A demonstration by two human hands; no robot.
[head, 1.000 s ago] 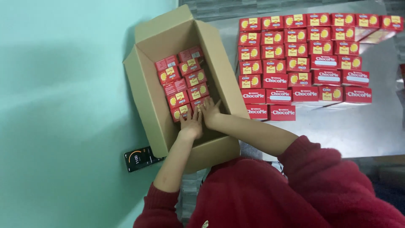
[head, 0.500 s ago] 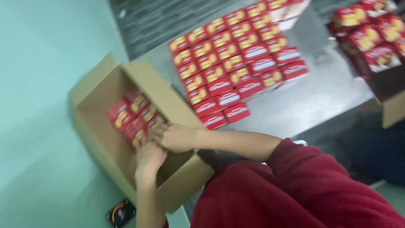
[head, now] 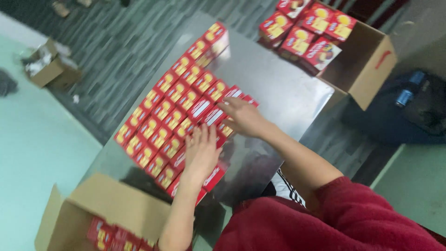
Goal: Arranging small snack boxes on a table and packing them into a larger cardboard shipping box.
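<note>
- Far left, a small open cardboard box (head: 50, 69) holding pale scraps sits on the floor, well apart from everything else.
- Near left, an open brown carton (head: 100, 209) stands below the table edge; a few red packs (head: 111, 236) show inside it, at the bottom of the view.
- The steel table (head: 283, 93) runs on a slant from near left to far right. On it lies a block of small red boxes (head: 174, 109) with yellow fronts, laid flat in tight rows; the long axis of the block follows the table's slant, from near the carton up toward the far right.
- The left hand (head: 202, 153) lies palm down on the near end of the block, fingers spread and flat on the box tops, closed on nothing that I can see.
- The right hand (head: 244, 116) rests just right of it, on the near-right edge of the rows, fingers loosely extended over a box; whether it grips one cannot be told.
- Both hands touch the block's near side, so the rest of the boxes lie away from them, to the far left. The left hand is the nearer to the carton.
- Far right, a second open carton (head: 367, 65) stands tilted at the table's corner, with larger red boxes (head: 306, 30) just beside and in it.
- Near right, the person's dark red sleeve (head: 353, 218) fills the corner.
</note>
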